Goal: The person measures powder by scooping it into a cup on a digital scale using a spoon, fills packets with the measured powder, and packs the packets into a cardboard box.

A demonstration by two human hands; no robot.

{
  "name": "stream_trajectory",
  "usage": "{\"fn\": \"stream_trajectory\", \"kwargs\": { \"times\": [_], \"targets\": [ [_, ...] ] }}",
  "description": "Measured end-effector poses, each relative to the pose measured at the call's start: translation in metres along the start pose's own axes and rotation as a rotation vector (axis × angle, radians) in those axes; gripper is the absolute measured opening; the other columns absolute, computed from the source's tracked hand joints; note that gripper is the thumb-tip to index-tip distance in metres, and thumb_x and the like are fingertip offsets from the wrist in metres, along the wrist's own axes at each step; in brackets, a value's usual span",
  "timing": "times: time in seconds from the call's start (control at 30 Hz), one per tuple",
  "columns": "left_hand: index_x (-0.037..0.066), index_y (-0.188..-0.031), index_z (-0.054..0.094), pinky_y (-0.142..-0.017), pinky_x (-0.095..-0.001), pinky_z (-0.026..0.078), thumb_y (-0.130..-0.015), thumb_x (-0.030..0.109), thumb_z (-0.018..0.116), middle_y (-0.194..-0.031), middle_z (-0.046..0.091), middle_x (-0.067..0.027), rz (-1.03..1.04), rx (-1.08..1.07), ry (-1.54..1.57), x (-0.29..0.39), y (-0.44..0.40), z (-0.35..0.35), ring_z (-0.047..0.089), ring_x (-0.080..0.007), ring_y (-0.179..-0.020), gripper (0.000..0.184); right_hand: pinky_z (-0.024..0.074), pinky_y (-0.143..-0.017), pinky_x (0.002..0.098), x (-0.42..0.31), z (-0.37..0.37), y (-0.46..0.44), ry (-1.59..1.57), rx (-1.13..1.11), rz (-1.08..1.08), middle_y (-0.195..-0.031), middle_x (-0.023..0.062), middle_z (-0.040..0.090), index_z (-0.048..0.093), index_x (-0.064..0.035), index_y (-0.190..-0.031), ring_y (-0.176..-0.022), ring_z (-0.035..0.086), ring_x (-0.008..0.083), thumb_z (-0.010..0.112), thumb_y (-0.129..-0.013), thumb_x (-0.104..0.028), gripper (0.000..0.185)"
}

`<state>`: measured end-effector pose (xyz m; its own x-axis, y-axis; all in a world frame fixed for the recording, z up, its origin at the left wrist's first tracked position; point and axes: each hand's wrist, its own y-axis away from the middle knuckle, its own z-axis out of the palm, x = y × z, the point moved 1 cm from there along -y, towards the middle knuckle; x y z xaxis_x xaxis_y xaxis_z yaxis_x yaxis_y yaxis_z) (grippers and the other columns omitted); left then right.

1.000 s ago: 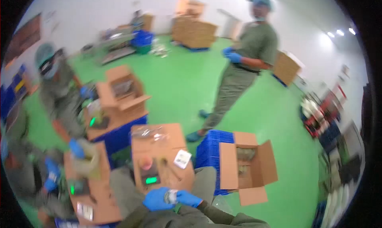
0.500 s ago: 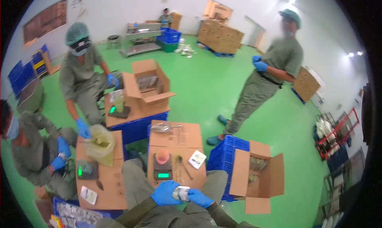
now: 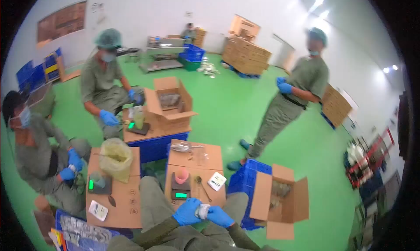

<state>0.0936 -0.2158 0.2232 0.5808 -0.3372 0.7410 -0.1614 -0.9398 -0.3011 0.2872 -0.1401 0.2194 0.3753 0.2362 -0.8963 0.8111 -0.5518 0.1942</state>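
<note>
Both of my hands wear blue gloves and meet above my lap. My left hand [image 3: 187,211] is wrapped round a small whitish labelled packet [image 3: 202,211]. My right hand [image 3: 220,217] has its fingers closed on the packet's other side. In front of my knees a cardboard sheet [image 3: 175,164] bears a scale [image 3: 180,190] with a green display. On the scale stands a pink cup [image 3: 181,176]. A dark-headed spoon [image 3: 199,179] and a white labelled card [image 3: 216,181] lie right of it, and a clear scoop [image 3: 181,147] lies behind.
An open carton [image 3: 280,207] with packets stands right, beside a blue crate [image 3: 250,170]. A yellowish bag [image 3: 116,157] stands on cardboard at left. Two seated co-workers [image 3: 33,150] [image 3: 101,82] are at left; another person [image 3: 297,84] stands behind right.
The head view has swung, shifting the scene. My hands stay together around the packet. The co-worker behind the yellowish bag has withdrawn a hand from it towards the scale at the back.
</note>
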Motion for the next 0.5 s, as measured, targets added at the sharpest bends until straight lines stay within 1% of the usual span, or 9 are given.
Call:
{"fn": "stream_trajectory", "kwargs": {
  "times": [0.07, 0.2, 0.23, 0.3, 0.33, 0.4, 0.43, 0.47, 0.5],
  "targets": [
    [0.004, -0.105, 0.057, -0.087, -0.0463, 0.046, -0.071, 0.039, 0.083, -0.103, 0.056, -0.0193, 0.009, 0.046, -0.033, 0.014, 0.004, -0.002, 0.053, -0.0377, -0.101, 0.055, 0.0552, -0.086, 0.0350, -0.016, -0.006, 0.010, 0.064, -0.021, 0.060, -0.098, 0.0104, 0.076, 0.073, 0.0016, -0.109, -0.093, 0.069, 0.0158, 0.065, -0.092, -0.016, 0.026],
    [0.004, -0.104, 0.056, -0.087, -0.0461, 0.045, -0.071, 0.034, 0.083, -0.103, 0.055, -0.0185, 0.012, 0.042, -0.001, 0.015, 0.015, 0.013, 0.054, -0.0385, -0.097, 0.052, 0.0546, -0.076, 0.0356, -0.045, 0.000, 0.021, -0.039, 0.003, -0.031, -0.088, 0.0150, 0.074, 0.073, 0.0035, -0.100, -0.080, 0.063, 0.0111, 0.065, -0.088, -0.014, 0.023],
    [0.004, -0.103, 0.057, -0.084, -0.0461, 0.045, -0.071, 0.034, 0.083, -0.102, 0.054, -0.0187, 0.061, 0.169, 0.040, 0.026, 0.021, 0.009, 0.054, -0.0382, -0.096, 0.050, 0.0549, -0.075, 0.0352, -0.061, 0.002, 0.020, 0.062, -0.026, -0.010, -0.087, 0.0140, 0.074, 0.073, 0.0032, -0.099, -0.080, 0.064, 0.0108, 0.066, -0.088, -0.015, 0.023],
    [0.004, -0.102, 0.057, -0.082, -0.0458, 0.044, -0.072, 0.034, 0.084, -0.101, 0.054, -0.0189, 0.069, 0.186, 0.033, 0.052, 0.023, -0.003, 0.054, -0.0380, -0.096, 0.051, 0.0557, -0.075, 0.0343, -0.079, -0.008, 0.033, 0.285, -0.019, 0.056, -0.087, 0.0120, 0.075, 0.074, 0.0027, -0.098, -0.079, 0.065, 0.0103, 0.067, -0.087, -0.015, 0.022],
    [0.004, -0.102, 0.058, -0.083, -0.0460, 0.045, -0.072, 0.039, 0.084, -0.101, 0.055, -0.0185, 0.086, 0.139, -0.009, 0.058, 0.021, -0.001, 0.054, -0.0380, -0.096, 0.053, 0.0562, -0.073, 0.0340, -0.087, -0.004, 0.038, 0.130, 0.035, 0.039, -0.083, 0.0120, 0.075, 0.074, 0.0026, -0.098, -0.077, 0.066, 0.0116, 0.070, -0.086, -0.017, 0.023],
    [0.005, -0.101, 0.061, -0.085, -0.0464, 0.047, -0.072, 0.047, 0.084, -0.101, 0.057, -0.0178, 0.047, 0.146, -0.120, 0.057, 0.024, -0.011, 0.055, -0.0381, -0.096, 0.057, 0.0561, -0.076, 0.0352, -0.092, -0.007, 0.029, 0.201, 0.024, -0.026, -0.092, 0.0149, 0.075, 0.074, 0.0007, -0.103, -0.081, 0.069, 0.0159, 0.074, -0.085, -0.018, 0.026],
    [0.005, -0.100, 0.061, -0.084, -0.0466, 0.047, -0.072, 0.047, 0.084, -0.101, 0.057, -0.0178, 0.050, 0.151, -0.144, 0.056, 0.029, -0.011, 0.056, -0.0380, -0.097, 0.056, 0.0561, -0.078, 0.0358, -0.084, -0.004, 0.037, 0.222, 0.036, -0.047, -0.096, 0.0164, 0.075, 0.073, -0.0003, -0.106, -0.082, 0.070, 0.0181, 0.076, -0.084, -0.018, 0.028],
    [0.005, -0.100, 0.061, -0.084, -0.0467, 0.047, -0.072, 0.046, 0.084, -0.100, 0.057, -0.0178, 0.066, 0.142, -0.167, 0.056, 0.029, -0.009, 0.056, -0.0378, -0.097, 0.055, 0.0562, -0.080, 0.0363, -0.046, -0.007, 0.030, 0.301, 0.000, -0.298, -0.104, 0.0172, 0.074, 0.072, -0.0024, -0.109, -0.087, 0.071, 0.0258, 0.080, -0.081, -0.020, 0.033],
    [0.005, -0.100, 0.061, -0.083, -0.0468, 0.046, -0.072, 0.045, 0.084, -0.100, 0.057, -0.0178, 0.092, 0.133, -0.189, 0.055, 0.026, -0.008, 0.056, -0.0376, -0.098, 0.054, 0.0562, -0.081, 0.0365, -0.041, -0.010, 0.031, 0.357, 0.004, -0.322, -0.106, 0.0168, 0.074, 0.072, -0.0030, -0.110, -0.089, 0.071, 0.0277, 0.080, -0.081, -0.020, 0.035]
  ]
}}
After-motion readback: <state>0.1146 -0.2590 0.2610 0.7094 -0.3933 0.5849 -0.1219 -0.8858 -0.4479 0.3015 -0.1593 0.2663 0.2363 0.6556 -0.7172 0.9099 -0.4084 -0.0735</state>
